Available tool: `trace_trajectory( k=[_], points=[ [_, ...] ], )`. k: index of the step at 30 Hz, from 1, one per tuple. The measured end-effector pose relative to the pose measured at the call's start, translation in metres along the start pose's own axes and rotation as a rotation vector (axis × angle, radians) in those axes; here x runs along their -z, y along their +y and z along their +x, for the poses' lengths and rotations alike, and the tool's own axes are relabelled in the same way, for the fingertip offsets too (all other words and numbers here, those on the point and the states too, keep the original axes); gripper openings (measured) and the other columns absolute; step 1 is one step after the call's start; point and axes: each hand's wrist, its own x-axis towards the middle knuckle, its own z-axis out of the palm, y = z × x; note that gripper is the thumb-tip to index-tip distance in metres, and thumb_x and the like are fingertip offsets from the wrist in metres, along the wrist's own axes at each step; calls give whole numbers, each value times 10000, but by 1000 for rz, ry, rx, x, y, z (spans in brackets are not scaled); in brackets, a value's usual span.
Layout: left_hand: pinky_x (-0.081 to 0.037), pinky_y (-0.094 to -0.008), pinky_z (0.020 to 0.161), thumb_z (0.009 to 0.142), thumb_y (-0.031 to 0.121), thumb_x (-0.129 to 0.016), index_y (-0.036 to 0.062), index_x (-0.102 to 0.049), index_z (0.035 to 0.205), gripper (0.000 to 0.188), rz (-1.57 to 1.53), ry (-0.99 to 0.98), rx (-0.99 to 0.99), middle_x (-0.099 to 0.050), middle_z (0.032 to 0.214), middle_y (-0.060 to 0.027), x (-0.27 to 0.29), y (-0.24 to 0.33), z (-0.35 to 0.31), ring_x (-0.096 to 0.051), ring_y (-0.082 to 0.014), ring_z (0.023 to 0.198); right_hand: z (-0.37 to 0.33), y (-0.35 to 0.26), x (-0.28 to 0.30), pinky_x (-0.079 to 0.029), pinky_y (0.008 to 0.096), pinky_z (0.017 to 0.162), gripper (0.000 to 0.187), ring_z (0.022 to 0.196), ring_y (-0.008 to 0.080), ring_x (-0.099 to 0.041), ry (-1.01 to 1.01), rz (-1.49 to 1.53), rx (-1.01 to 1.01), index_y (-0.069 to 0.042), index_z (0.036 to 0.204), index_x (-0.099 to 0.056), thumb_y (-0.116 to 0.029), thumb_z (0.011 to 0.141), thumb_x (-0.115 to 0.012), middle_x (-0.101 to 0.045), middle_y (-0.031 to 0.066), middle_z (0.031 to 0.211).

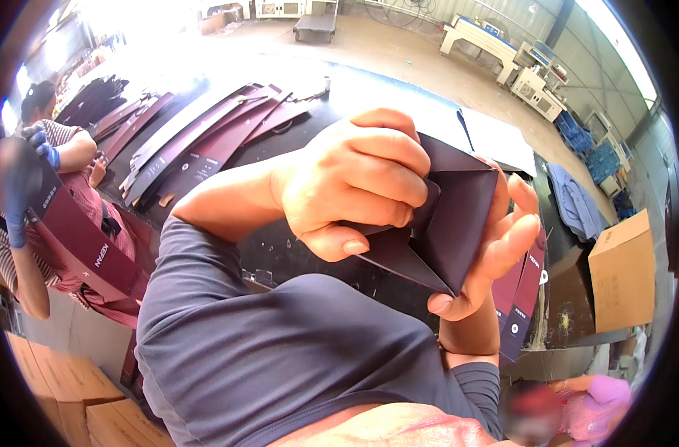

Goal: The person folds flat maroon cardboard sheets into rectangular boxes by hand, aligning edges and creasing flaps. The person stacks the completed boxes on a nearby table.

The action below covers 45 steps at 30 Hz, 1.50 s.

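Daylight floods a workshop where a person holds a dark carton (462,216) above a black tabletop (276,244). Its open mouth faces up toward the wearer; the far end is hidden, so how its long axis runs cannot be told. The left hand (358,175), fingers curled tightly at the mouth, blocks part of the opening; what they pinch, if anything, cannot be told. The right hand (497,257) grips the carton around its right side, thumb at the near corner.

Just right of the carton lie flat maroon sleeves (509,298); farther right are a blue garment (574,197) and a brown cardboard box (621,272). Left of it, maroon and black cardboard strips (205,153) overlap; beyond them, a co-worker's blue-gloved hand (15,227) is at a long maroon panel (82,231). A lilac sleeve (606,398) shows below and right of the carton. Well beyond it, a pale machine (537,93) stands on the concrete floor (399,48).
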Motion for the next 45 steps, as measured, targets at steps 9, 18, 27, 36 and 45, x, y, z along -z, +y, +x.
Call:
trace_trajectory(
  k=[9,18,27,36,45],
  points=[
    [-460,-430,765,948,495,-420,33,-676,795,550,149,-58,3,-673,946,-110,6,10,0,-610,-279,870,-2,-1,12,-387,516,1055,1050,1336,402,-387,-163,-79,-68,-281,1601,-111,-660,798,-672,-233,156,1539],
    [-413,-440,753,889,560,-521,-11,-678,986,600,252,-159,163,-634,1111,-163,18,29,-7,-552,-315,989,-3,0,0,-382,572,1044,1013,1296,436,-404,-142,-152,-17,-227,1586,-182,-640,796,-664,-238,192,1501],
    [-382,-455,810,886,566,-545,-18,-665,1002,607,116,-196,196,-599,1103,-172,14,37,-15,-528,-338,967,-3,3,-16,-376,601,1040,1032,1245,494,-430,-38,2,24,-225,1588,-188,-582,780,-722,-267,203,1454],
    [-403,-468,877,946,559,-528,33,-569,1094,548,-59,57,132,-545,1171,-166,5,18,-20,-510,-357,1055,-7,5,-12,-357,556,1066,1081,1334,433,-352,-75,6,15,-214,1602,-134,-509,760,-745,-112,235,1566],
    [-318,-365,1119,1010,127,-561,35,-275,1494,571,-865,398,1105,-358,1497,-120,-27,45,-26,-375,-194,1356,-11,-3,-8,-379,555,1037,1035,1319,435,-354,-112,-122,36,-248,1592,-169,-525,772,-736,-183,235,1540]
  ],
)
